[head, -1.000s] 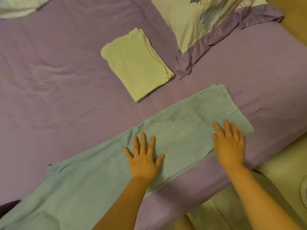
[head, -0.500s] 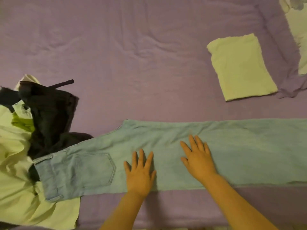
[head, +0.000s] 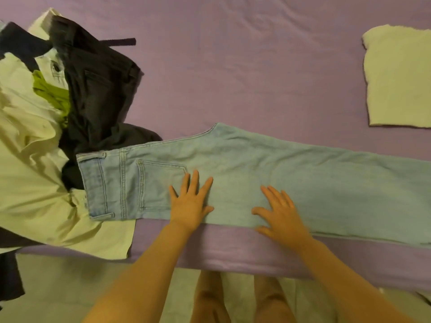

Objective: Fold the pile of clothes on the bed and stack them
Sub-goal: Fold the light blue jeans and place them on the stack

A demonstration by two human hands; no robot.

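Pressing jeans (head: pixel 256 164) nr bed edge (head: pixel 233 250).

A plain purple bedsheet (head: pixel 233 66) is seen under light blue jeans (head: pixel 303 178). Black trousers (head: pixel 98 94), a pale yellow garment (head: pixel 30 194), a lime-green scrap (head: pixel 53 94) and a pale yellow folded cloth (head: pixel 401 80) are shown.

Count of items on the bed, head view.
Hands: 2, the left hand (head: pixel 190 203) and the right hand (head: pixel 281 213), both flat on denim. Light blue jeans (head: pixel 256 173): 1 pair, laid out lengthwise. Folded pale yellow garment (head: pixel 398 78): 1, far right. Unfolded pile at left: dark trousers (head: pixel 98 89) 1; pale yellow garment (head: pixel 30 183) at least 1; bright green item (head: pixel 53 94) 1; further pieces there cannot be counted. Purple sheet (head: pixel 233 66): 1.
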